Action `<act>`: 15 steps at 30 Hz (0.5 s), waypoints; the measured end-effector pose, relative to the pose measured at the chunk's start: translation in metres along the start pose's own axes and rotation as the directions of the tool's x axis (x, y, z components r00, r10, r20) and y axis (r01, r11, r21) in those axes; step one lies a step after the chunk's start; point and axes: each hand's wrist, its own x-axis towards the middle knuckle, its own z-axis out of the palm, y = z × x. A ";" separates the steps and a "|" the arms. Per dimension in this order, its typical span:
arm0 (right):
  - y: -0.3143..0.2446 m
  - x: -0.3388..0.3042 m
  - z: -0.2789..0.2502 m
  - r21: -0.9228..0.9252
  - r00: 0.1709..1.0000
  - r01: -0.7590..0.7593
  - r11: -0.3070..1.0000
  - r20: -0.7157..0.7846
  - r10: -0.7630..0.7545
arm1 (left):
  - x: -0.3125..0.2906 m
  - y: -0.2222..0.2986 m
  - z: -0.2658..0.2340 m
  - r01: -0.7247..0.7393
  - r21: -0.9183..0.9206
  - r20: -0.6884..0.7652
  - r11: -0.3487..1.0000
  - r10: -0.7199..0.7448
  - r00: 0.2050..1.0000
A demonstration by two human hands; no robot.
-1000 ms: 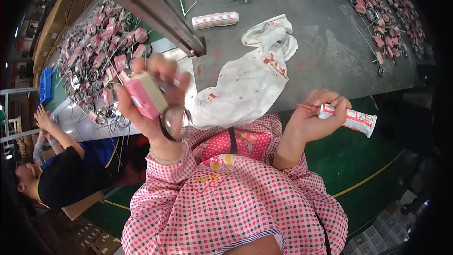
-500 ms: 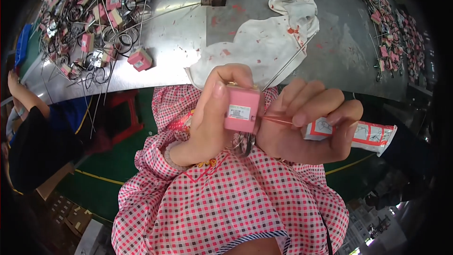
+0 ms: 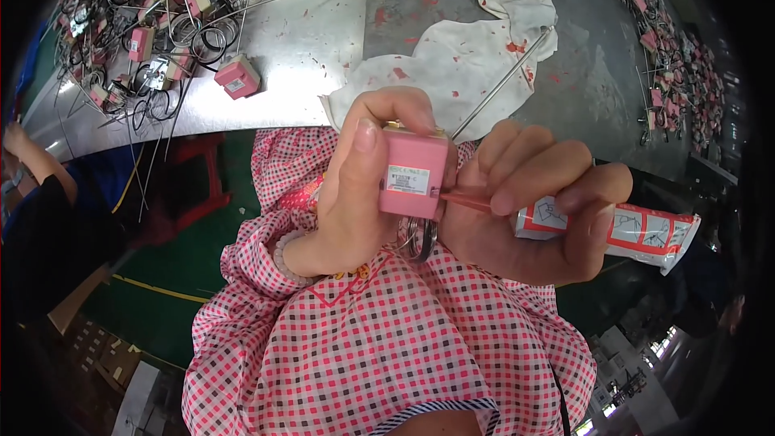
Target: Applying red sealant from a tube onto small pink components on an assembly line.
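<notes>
My left hand (image 3: 351, 186) grips a small pink box-shaped control unit (image 3: 416, 152) by its sides, its white label facing me. Below the unit hangs a coil of thin metal tube (image 3: 421, 241), partly hidden. A straight metal rod (image 3: 502, 85) slants away behind it to the upper right. My right hand (image 3: 492, 246) is closed around a white and red squeeze tube (image 3: 646, 234). The tube's thin red nozzle (image 3: 471, 200), pinched near the fingertips, points left, its tip at a small opening low on the unit's right side.
A white cloth (image 3: 452, 56) with red specks lies on the metal table (image 3: 299, 73). Many similar pink units (image 3: 141, 44) with coils and rods are heaped at the left, more (image 3: 670, 81) at the right. One unit (image 3: 238, 77) lies apart. A person's arm (image 3: 32, 157) shows at far left.
The view has shifted slightly, and the pink unit has tilted a little in my left hand. My grips stay the same, with the red nozzle's tip still at the unit's side.
</notes>
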 end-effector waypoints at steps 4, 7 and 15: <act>0.002 0.001 0.000 -0.024 1.000 0.015 1.000 0.017 -0.014 | 0.001 -0.001 -0.001 0.002 -0.002 -0.003 1.000 -0.002 1.000; 0.003 0.000 -0.001 -0.043 1.000 0.011 0.999 0.029 -0.010 | 0.001 -0.001 -0.003 0.006 0.006 -0.006 1.000 -0.006 1.000; 0.007 0.001 0.001 -0.028 1.000 -0.010 1.000 0.027 0.010 | 0.001 -0.001 -0.004 0.020 0.014 -0.015 1.000 -0.020 1.000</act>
